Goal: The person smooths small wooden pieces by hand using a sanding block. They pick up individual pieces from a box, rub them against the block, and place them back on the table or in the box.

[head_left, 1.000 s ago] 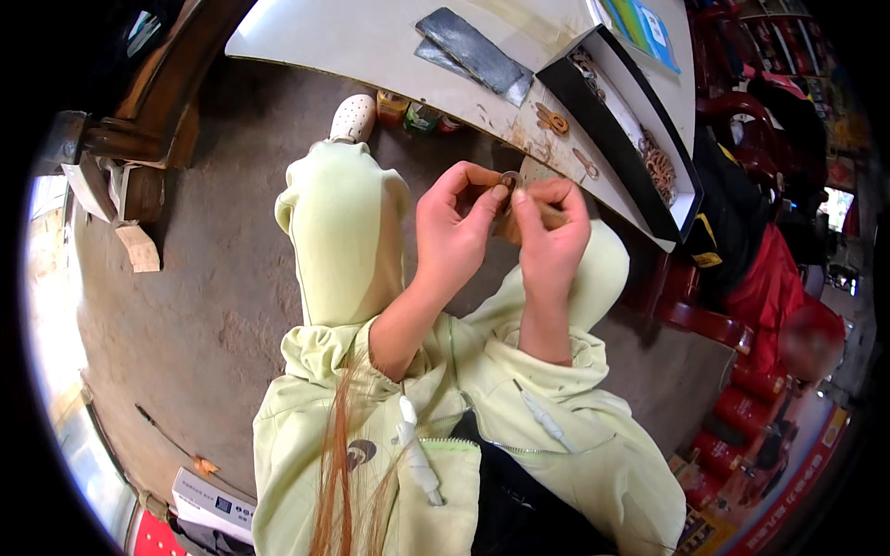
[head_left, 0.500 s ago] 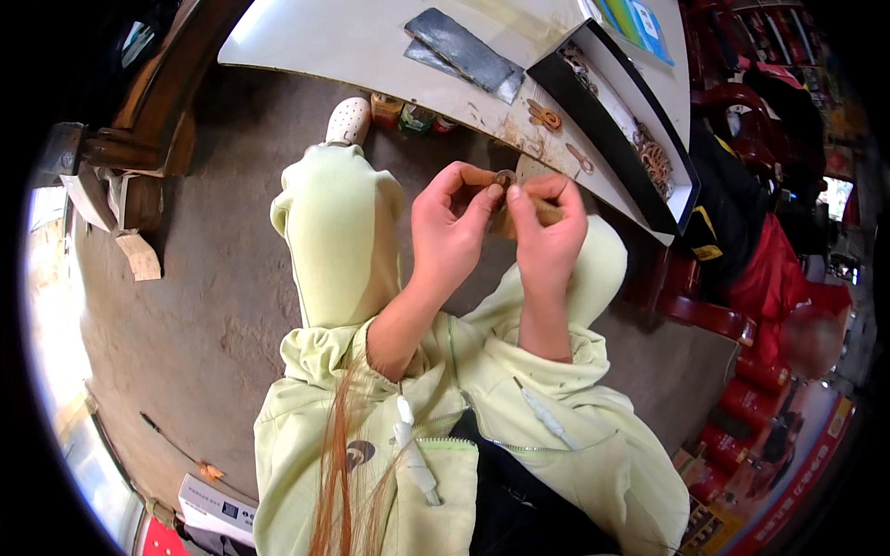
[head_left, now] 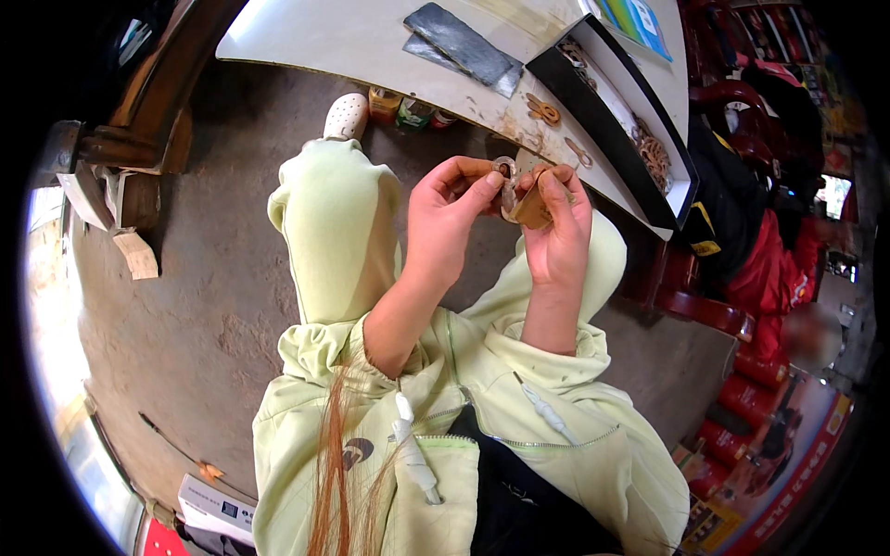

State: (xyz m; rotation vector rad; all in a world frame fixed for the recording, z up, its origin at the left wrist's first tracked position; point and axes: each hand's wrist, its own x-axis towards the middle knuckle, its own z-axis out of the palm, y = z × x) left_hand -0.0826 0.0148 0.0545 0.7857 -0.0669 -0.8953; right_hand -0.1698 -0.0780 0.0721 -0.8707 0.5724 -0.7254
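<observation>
In front of me, over my lap near the table edge, my left hand [head_left: 445, 222] pinches a small ring-ended piece [head_left: 508, 190] between thumb and fingers. The piece has a round opening and looks greyish-brown; part of it is hidden by the fingertips. Close beside it, my right hand [head_left: 560, 232] is closed on a folded tan sheet [head_left: 533, 209], which looks like sandpaper. The sheet lies against or just by the lower part of the piece; I cannot tell if they touch.
On the white table [head_left: 371, 46] lie dark grey slabs [head_left: 464, 44], a brown looped piece [head_left: 543, 111] and a small ring-ended piece [head_left: 578, 153]. A black open box [head_left: 607, 130] holds several brown pieces. At right are a dark red wooden chair [head_left: 705, 310] and red cylinders [head_left: 742, 408].
My hands have drawn slightly apart. The ring-ended piece shows more fully, and my right hand has turned so that the tan sheet faces up between the hands.
</observation>
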